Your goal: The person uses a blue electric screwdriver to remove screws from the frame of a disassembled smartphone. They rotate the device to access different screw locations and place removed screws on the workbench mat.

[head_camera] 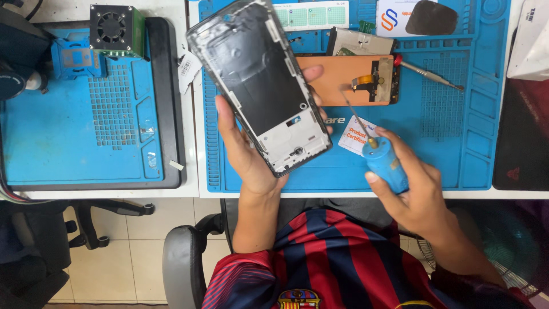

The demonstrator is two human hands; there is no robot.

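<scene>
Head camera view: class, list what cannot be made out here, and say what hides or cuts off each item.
- Left hand: palm and most fingers hidden behind the phone frame it holds.
- Blue screwdriver: lower handle covered by the right hand; its thin tip is too fine to identify.
- Orange panel: left end hidden behind the phone frame.
- White box: cut off by the right edge.
- Frame screws: too small to count.

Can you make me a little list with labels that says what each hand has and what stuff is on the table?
left hand: holds an opened phone frame, tilted, insides facing up
right hand: grips a blue screwdriver, thin tip pointing up and left
work mat: blue, with small trays
on the mat: orange phone panel, red-tipped screwdriver
far left: small green fan box on a second blue mat
</scene>
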